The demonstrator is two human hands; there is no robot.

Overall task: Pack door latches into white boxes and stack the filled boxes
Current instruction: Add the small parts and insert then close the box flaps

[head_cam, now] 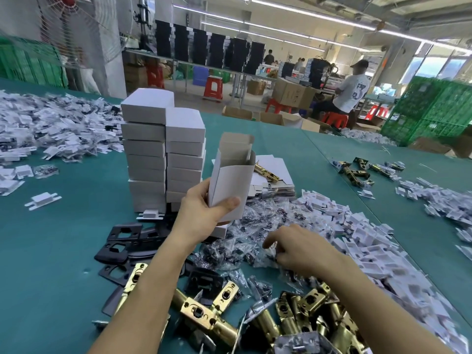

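On my feed the left hand (204,208) is wrapped round the bottom of an open white box (231,180), thumb across the front. It's held upright above the green table (63,226), just in front of the stacks of closed boxes (163,154). The box is plain white card, with the lid flap standing up at the back and the tuck flaps showing.

The right hand (301,249) is down in the pile of little clear screw bags (237,249), fingers curled, index poking left. Honestly can't tell if it's got hold of one.

The door latches (212,318) are in a jumble at the near edge under both forearms. They've got shiny brass tube bodies and flat ends with square holes. One more latch (265,171) lies on the flat box blanks (281,180) behind the held box. Black plates (122,236) sit to the left, and white plastic inserts (370,251) are heaped on the right.
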